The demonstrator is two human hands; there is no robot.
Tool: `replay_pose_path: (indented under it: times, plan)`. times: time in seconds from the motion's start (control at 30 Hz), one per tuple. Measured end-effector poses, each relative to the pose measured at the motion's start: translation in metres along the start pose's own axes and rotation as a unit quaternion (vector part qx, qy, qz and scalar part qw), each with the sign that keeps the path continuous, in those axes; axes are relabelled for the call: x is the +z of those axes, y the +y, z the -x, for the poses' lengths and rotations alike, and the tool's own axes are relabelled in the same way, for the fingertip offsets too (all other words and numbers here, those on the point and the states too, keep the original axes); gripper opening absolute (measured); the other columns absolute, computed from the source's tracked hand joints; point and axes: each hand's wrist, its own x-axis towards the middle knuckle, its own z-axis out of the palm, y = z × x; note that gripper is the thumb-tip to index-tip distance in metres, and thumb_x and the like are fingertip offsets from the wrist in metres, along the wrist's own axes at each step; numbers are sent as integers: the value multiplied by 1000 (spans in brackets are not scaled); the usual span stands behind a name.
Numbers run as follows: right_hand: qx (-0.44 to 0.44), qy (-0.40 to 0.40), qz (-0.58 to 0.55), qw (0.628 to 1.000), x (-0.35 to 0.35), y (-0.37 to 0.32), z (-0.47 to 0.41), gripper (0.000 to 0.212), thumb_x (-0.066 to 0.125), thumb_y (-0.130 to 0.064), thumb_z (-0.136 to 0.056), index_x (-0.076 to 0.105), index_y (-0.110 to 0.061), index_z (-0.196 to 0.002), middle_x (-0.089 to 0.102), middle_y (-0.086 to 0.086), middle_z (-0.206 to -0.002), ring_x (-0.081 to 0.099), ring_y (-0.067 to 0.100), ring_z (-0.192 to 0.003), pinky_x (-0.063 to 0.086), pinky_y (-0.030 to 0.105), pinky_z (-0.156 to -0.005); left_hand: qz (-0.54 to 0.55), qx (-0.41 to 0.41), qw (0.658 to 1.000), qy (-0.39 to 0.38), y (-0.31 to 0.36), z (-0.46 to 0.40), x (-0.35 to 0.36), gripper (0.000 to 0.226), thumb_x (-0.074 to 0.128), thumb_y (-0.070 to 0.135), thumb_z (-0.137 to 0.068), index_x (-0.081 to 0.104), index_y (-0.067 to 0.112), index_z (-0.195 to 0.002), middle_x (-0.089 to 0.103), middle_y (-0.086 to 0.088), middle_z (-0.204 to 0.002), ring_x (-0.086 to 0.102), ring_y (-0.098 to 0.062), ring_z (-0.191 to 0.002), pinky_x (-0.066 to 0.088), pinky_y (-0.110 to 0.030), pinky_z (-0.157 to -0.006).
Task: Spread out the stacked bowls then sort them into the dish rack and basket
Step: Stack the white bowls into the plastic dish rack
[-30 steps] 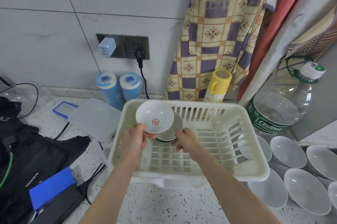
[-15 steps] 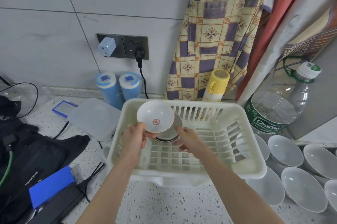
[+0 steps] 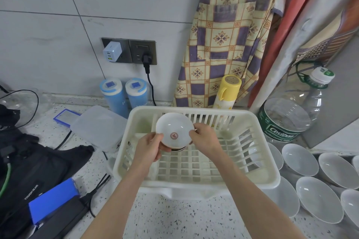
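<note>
A small white bowl with a red mark in its middle is held tilted over the back left of the cream plastic dish rack. My left hand grips its lower left rim. My right hand pinches its right rim. Just under it, the dark-edged rim of another bowl shows inside the rack; the rest of that one is hidden. Several plain white bowls lie spread on the counter to the right of the rack.
A large clear water bottle stands at the rack's back right, a yellow flask and two blue canisters behind it. A clear lidded box, a black bag and cables lie to the left. Speckled counter runs in front.
The marked bowl has tipped down lower into the rack. My right hand has moved up from the bowl underneath and now pinches the marked bowl's right rim.
</note>
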Motion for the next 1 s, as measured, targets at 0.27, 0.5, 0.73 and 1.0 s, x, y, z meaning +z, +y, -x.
replay_pose_path:
  times: [0.27, 0.5, 0.73, 1.0]
  plan:
    - [51, 23, 0, 998, 1, -2, -7, 25, 44, -11, -84, 67, -7, -92, 72, 8, -76, 58, 21, -60, 42, 26, -51, -43, 63, 997, 23, -8, -2, 3, 38, 51, 35, -101, 48, 34, -138, 77, -2, -70, 48, -8, -36, 38, -18, -38]
    - [59, 23, 48, 997, 6, -3, -10, 22, 44, -12, -87, 63, -3, -89, 72, 14, -87, 67, 31, -83, 54, 37, -68, -107, 64, 992, 33, -12, -5, 3, 43, 56, 33, -97, 51, 29, -140, 74, 11, -65, 50, 2, -37, 38, -13, -42]
    - [51, 22, 115, 992, 9, -3, -10, 15, 42, -12, -88, 50, -10, -75, 58, 6, -70, 46, 19, -59, 30, 26, -47, -145, 54, 987, 35, -17, -9, 6, 50, 62, 34, -93, 51, 27, -141, 71, 16, -60, 63, 14, -59, 40, -12, -55]
    - [68, 33, 150, 986, 16, -1, -9, 22, 39, -13, -90, 40, -13, -67, 41, 0, -64, 36, 15, -53, 24, 26, -46, -180, 55, 982, 23, -22, -12, 5, 46, 62, 29, -92, 53, 27, -137, 73, 10, -72, 62, 18, -66, 37, -7, -55]
